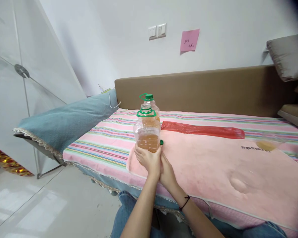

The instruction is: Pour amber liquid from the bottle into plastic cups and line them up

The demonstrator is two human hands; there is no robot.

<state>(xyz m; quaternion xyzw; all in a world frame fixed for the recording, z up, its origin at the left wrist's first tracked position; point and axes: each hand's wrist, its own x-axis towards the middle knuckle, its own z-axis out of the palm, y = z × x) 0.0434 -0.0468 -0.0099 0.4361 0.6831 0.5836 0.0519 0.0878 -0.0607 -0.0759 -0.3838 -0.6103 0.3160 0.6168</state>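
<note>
A clear plastic oil bottle [147,130] with a green ring handle, uncapped and partly filled with amber liquid, stands roughly upright in front of me. My left hand [148,161] is wrapped round its lower part. Pressed close beside it, my right hand [167,172] grips the bottle low on its right side; its fingertips are partly hidden. Behind this bottle is a second one with a green cap [149,96], largely covered by the first. A loose green cap [161,142] shows just right of the held bottle, on the pink towel [193,158].
A folded red plastic bag [203,130] lies across the towel's back edge. To the right are a clear container [265,143] with yellowish contents and another transparent container [242,183]. A striped sheet [101,138] covers the seat. Blue fabric [72,110] drapes the left armrest; cushions [290,56] pile at far right.
</note>
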